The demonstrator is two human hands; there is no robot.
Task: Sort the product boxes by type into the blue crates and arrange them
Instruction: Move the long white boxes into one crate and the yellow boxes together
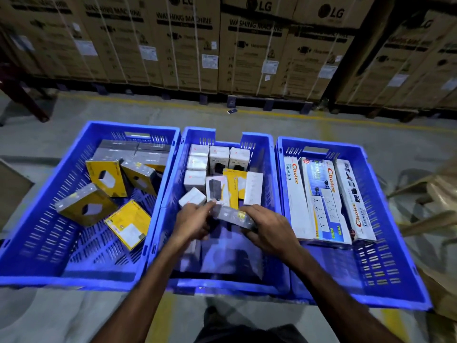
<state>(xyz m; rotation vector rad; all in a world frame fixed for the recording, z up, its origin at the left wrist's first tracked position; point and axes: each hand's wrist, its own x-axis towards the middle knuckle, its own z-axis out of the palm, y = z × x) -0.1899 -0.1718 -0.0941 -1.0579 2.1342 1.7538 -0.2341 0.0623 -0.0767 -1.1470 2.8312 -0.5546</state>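
Three blue crates stand side by side on the floor. The left crate holds several yellow-and-grey boxes, some tilted. In the middle crate are several small white boxes and a yellow box. The right crate holds three long white boxes lying side by side. Over the middle crate, my left hand and my right hand together hold a small grey box with a yellow mark, blurred.
A wall of large brown cardboard cartons on pallets runs along the back. A yellow line crosses the grey floor before them. Brown chair parts stand at the right. A dark table leg is at the far left.
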